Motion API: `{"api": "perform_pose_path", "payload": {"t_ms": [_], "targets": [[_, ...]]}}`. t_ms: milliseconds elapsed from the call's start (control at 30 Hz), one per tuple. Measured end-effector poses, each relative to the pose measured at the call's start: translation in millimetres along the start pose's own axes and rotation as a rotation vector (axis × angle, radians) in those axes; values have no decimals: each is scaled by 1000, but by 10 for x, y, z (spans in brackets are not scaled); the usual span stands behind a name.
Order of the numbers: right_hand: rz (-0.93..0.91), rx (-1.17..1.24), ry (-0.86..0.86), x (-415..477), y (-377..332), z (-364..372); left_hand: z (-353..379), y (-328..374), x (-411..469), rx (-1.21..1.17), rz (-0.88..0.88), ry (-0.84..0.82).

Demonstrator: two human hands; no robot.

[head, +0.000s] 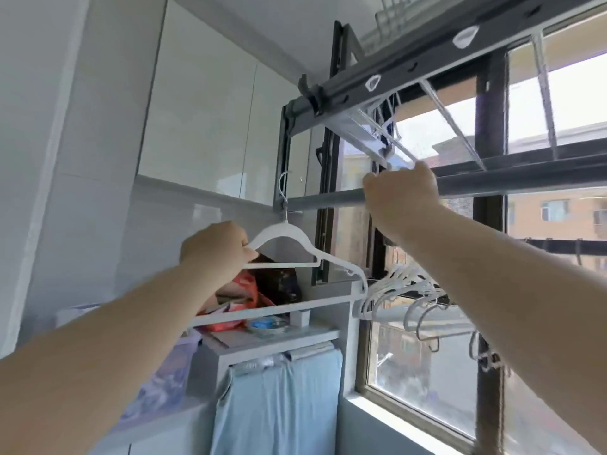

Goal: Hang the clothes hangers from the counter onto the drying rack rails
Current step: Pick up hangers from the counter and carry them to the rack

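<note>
My left hand (215,247) grips the left shoulder of a white clothes hanger (297,239). Its metal hook reaches up beside the left end of a grey drying rack rail (325,198); I cannot tell whether the hook sits over the rail. My right hand (399,192) is wrapped over that same rail further right, fingers curled around it. A bunch of several white hangers (399,290) hangs on a lower rail (437,315) by the window.
A darker upper rack beam (427,60) with holes runs overhead. White wall cabinets (203,103) are at the left. A shelf (272,339) with a red bag and small items stands below, blue cloth (279,405) hanging from it. The window (542,224) fills the right.
</note>
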State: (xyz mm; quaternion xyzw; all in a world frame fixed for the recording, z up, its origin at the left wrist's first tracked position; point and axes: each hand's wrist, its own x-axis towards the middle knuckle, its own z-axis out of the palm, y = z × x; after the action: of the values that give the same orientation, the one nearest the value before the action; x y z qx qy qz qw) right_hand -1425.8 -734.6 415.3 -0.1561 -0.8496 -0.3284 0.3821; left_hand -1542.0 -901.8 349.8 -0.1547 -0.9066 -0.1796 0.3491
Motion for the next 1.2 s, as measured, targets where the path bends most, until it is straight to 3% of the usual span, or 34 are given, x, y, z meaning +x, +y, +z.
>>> {"api": "perform_pose_path", "payload": {"t_ms": [67, 433, 867, 1100, 1200], "targets": [[35, 31, -38, 31, 9, 21, 111, -1, 137, 0, 3, -29], [8, 23, 89, 57, 41, 161, 497, 33, 372, -117, -5, -131], [58, 40, 94, 48, 22, 196, 487, 95, 225, -214, 13, -163], [23, 233, 182, -68, -13, 220, 513, 66, 139, -136, 119, -119], [26, 260, 216, -157, -8, 247, 543, 30, 77, -104, 188, 26]]}}
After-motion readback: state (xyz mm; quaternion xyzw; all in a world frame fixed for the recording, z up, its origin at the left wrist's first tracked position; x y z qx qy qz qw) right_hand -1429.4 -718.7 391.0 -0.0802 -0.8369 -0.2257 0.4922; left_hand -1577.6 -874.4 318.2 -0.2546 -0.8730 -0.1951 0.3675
